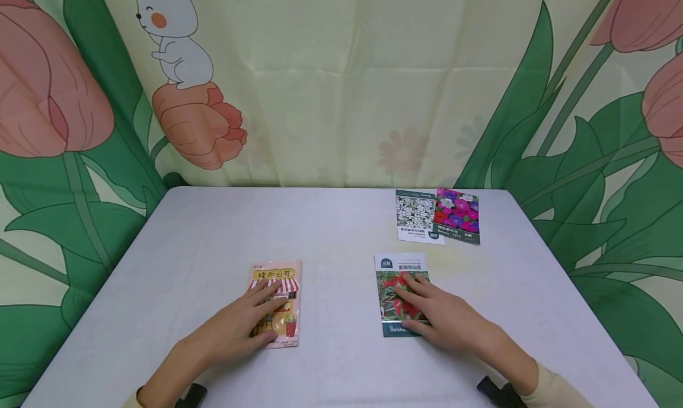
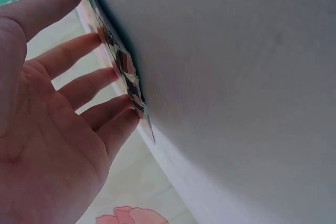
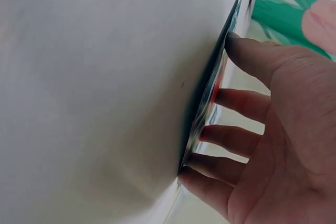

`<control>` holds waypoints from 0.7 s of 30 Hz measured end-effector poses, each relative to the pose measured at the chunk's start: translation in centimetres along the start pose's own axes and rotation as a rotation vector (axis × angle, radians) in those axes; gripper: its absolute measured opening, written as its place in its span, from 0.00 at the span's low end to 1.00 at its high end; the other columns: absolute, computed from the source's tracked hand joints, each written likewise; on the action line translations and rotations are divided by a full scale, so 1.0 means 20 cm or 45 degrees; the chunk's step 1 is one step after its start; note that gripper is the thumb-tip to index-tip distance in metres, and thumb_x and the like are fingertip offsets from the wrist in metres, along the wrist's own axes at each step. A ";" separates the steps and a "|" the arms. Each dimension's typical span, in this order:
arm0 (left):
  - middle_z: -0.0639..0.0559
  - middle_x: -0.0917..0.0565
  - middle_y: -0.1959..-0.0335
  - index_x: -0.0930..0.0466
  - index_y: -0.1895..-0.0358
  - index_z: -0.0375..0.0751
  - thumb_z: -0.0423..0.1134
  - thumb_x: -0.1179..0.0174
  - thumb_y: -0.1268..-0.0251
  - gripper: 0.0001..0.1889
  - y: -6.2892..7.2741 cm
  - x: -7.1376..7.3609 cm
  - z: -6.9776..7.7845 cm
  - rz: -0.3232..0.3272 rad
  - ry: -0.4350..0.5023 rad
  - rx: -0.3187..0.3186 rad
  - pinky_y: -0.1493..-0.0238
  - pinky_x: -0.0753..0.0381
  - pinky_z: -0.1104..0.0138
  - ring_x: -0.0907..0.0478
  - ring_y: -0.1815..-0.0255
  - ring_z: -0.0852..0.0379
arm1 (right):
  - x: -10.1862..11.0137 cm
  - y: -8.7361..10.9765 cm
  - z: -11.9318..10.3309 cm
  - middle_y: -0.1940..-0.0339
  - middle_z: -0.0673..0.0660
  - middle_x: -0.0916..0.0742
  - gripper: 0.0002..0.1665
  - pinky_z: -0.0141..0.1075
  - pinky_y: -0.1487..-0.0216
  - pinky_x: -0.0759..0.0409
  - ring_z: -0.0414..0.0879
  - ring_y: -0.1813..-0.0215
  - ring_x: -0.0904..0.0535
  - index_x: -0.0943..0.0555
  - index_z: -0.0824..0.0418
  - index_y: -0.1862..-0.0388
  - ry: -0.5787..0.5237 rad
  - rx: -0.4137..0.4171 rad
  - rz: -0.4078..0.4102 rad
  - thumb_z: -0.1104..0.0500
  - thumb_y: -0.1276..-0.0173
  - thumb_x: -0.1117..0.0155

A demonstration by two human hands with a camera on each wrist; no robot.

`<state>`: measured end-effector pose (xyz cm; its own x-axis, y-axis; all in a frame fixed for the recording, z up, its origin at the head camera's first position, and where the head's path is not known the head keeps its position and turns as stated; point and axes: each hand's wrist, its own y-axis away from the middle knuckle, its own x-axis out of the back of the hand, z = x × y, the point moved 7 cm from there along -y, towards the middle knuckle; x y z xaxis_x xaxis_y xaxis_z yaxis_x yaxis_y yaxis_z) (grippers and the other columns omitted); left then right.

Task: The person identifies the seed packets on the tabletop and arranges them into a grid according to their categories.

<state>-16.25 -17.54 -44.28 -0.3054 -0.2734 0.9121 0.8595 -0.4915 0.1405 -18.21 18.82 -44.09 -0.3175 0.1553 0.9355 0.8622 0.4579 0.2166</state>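
Note:
A pink packet (image 1: 290, 322) with yellow lettering and a red-striped awning print lies flat on the white table, left of centre. My left hand (image 1: 240, 325) rests on it with fingers spread; in the left wrist view, the fingertips touch the edge-on packet (image 2: 126, 69). Right of centre lies a seed packet (image 1: 391, 307) with a picture of red flowers and a dark green band at its foot. My right hand (image 1: 443, 316) rests on this one, and the right wrist view shows its thumb and fingers spread along the packet's face (image 3: 210, 85).
Toward the table's back right edge lie a seed packet with white flowers (image 1: 416, 212) and another with pink and purple flowers (image 1: 458, 215), which overlaps it. Behind the white table (image 1: 341, 366) hangs a curtain (image 1: 320, 88) printed with tulips and a rabbit.

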 end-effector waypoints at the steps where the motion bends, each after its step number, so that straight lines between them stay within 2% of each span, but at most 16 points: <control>1: 0.45 0.36 0.15 0.27 0.22 0.52 0.55 0.32 0.29 0.34 0.00 0.00 0.00 0.001 -0.004 0.000 0.21 0.31 0.39 0.44 0.12 0.36 | 0.00 0.00 -0.01 0.14 0.59 0.31 0.42 0.64 0.28 0.22 0.67 0.15 0.37 0.29 0.46 0.19 0.001 0.003 0.000 0.33 0.26 0.35; 14: 0.47 0.36 0.14 0.28 0.22 0.53 0.53 0.32 0.28 0.34 -0.02 -0.01 0.00 0.003 -0.001 0.007 0.20 0.31 0.40 0.46 0.12 0.37 | -0.02 -0.02 -0.08 0.15 0.59 0.30 0.41 0.64 0.28 0.22 0.66 0.14 0.38 0.30 0.47 0.18 0.026 0.017 -0.005 0.34 0.25 0.36; 21: 0.45 0.37 0.14 0.28 0.21 0.52 0.53 0.33 0.27 0.34 -0.03 -0.02 0.01 0.007 -0.016 -0.022 0.20 0.31 0.41 0.46 0.12 0.37 | -0.03 -0.03 -0.11 0.15 0.58 0.30 0.41 0.63 0.27 0.22 0.65 0.14 0.37 0.30 0.47 0.18 0.030 0.030 -0.001 0.35 0.24 0.36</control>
<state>-16.63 -16.93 -44.61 -0.2957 -0.2657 0.9176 0.8537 -0.5045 0.1291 -17.70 16.45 -44.09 -0.3086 0.1342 0.9417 0.8521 0.4789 0.2110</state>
